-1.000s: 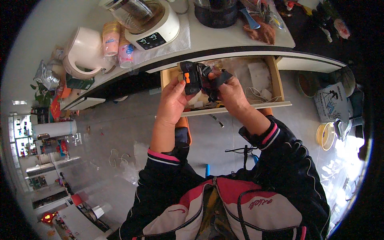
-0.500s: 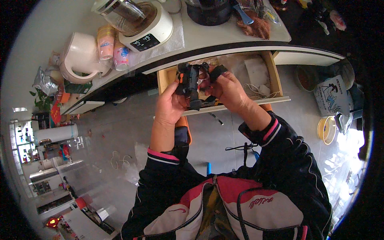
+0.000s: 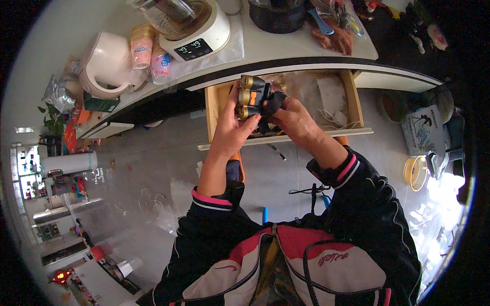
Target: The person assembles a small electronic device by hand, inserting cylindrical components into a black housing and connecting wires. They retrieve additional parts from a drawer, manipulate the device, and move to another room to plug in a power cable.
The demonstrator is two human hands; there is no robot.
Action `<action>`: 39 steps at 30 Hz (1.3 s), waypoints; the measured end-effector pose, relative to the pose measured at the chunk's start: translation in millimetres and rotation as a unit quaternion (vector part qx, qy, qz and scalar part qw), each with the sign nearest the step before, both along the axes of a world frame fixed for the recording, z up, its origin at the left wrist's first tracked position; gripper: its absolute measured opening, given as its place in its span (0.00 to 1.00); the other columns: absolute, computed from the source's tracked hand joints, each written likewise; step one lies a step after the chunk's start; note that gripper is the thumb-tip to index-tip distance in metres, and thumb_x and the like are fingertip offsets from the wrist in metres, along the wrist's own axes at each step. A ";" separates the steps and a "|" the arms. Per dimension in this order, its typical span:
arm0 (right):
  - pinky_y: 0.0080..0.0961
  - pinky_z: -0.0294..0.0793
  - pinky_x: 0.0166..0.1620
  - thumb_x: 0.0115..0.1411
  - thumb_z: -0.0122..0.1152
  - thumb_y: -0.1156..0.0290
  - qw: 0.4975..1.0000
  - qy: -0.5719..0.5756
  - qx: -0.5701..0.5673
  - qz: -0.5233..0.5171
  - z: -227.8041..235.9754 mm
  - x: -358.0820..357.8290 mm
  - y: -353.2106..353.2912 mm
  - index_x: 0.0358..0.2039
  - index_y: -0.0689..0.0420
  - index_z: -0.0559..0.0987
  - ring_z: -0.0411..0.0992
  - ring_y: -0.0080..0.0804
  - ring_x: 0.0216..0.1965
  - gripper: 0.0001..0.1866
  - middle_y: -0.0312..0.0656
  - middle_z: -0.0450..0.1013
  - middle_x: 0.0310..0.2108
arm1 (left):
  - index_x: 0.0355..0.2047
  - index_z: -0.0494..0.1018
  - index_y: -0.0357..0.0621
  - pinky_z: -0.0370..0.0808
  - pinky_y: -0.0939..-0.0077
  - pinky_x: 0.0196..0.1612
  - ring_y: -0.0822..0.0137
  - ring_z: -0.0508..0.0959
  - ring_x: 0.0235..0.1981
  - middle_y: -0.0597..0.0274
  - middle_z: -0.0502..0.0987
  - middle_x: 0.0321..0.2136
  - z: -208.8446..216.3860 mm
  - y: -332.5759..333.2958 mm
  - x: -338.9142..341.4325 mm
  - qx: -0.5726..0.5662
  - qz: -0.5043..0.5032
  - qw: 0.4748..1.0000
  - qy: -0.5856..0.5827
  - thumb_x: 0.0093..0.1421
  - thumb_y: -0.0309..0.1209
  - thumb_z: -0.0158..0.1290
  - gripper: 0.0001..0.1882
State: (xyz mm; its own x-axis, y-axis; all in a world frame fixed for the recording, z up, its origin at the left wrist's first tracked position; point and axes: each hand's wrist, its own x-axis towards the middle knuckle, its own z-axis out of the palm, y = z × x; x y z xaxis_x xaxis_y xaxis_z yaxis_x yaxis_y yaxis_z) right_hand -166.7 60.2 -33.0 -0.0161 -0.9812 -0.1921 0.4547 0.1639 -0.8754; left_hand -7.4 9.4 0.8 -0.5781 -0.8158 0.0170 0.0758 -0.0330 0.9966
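My left hand is closed round a headlamp with gold-rimmed lamp heads, a black body and an orange patch. Those lamp heads face left and up, over the left part of an open drawer. My right hand pinches the headlamp's black strap, which is bunched beside the body. Beneath both hands, the drawer holds clear plastic, a white box and a white cable; my hands hide some of its contents.
On the countertop above the drawer stand a white appliance with a glass jug, stacked paper cups, a pale pitcher, a black pot and a brown cloth. A yellow basin is at right on the floor.
The headlamp has been turned, so its gold-rimmed lamp heads now show. My left hand has shifted up and right around it. My right hand still grips the strap.
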 end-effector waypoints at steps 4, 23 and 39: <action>0.23 0.69 0.32 0.57 0.53 0.68 1.000 -0.017 0.011 0.020 -14.3 -6.6 -0.9 0.35 0.62 0.76 0.69 0.25 0.27 0.11 0.36 0.72 0.26 | 0.64 0.47 0.39 0.75 0.80 0.41 0.72 0.73 0.43 0.59 0.68 0.47 -2.3 -1.0 0.2 -0.021 -0.015 1.000 0.008 0.54 0.17 0.53 0.40; 0.23 0.73 0.30 0.53 0.50 0.68 0.996 -0.077 -0.032 -0.018 -19.1 -0.4 4.2 0.47 0.59 0.71 0.70 0.23 0.30 0.19 0.36 0.71 0.34 | 0.61 0.54 0.38 0.75 0.73 0.48 0.67 0.71 0.48 0.57 0.67 0.51 -7.5 2.6 -2.0 0.035 -0.036 0.997 0.058 0.50 0.16 0.58 0.39; 0.24 0.71 0.33 0.54 0.48 0.69 0.989 -0.146 0.029 0.017 -8.1 0.7 3.6 0.45 0.59 0.73 0.72 0.27 0.33 0.17 0.37 0.73 0.32 | 0.59 0.58 0.38 0.77 0.81 0.29 0.74 0.76 0.35 0.63 0.74 0.40 -3.5 2.5 -2.1 0.074 0.002 0.997 0.015 0.53 0.24 0.59 0.34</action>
State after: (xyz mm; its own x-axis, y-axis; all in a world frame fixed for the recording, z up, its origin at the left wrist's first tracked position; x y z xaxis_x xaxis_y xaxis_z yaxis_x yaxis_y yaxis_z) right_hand -166.0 63.8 -41.1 0.0819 -0.9674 -0.2398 0.6800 0.2301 -0.6961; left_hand -9.6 11.9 -2.7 -0.5755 -0.8133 -0.0857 0.1062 -0.1782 0.9783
